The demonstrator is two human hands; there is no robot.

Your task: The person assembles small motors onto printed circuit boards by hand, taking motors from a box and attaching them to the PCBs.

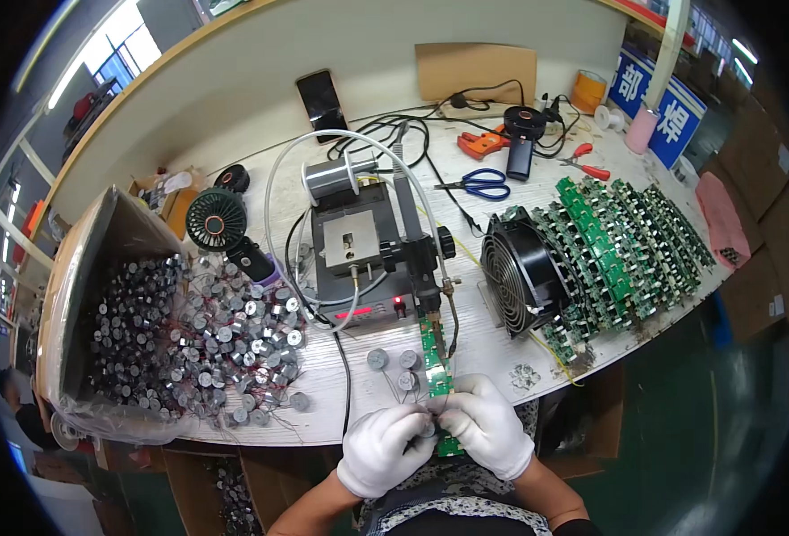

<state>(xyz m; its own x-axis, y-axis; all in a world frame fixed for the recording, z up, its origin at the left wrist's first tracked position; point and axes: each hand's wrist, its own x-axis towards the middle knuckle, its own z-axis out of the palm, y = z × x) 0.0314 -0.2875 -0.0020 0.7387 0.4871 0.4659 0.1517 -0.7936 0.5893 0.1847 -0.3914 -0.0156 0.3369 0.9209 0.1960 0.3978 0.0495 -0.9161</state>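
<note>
Both my hands wear white gloves and meet over the near end of a green circuit board strip. My left hand is closed in a pinch on a small grey round motor, partly covered by the fingers. Right beside it, my right hand pinches at the board's edge; thin wires seem to run there, but its fingertips hide what they hold. The strip's far end lies under the soldering machine's head. Just left of the strip sit several loose round motors with wire leads.
The soldering machine with a solder spool stands ahead. At left, a carton and a heap of motors. At right, a black fan and rows of circuit boards. Scissors and cables lie behind.
</note>
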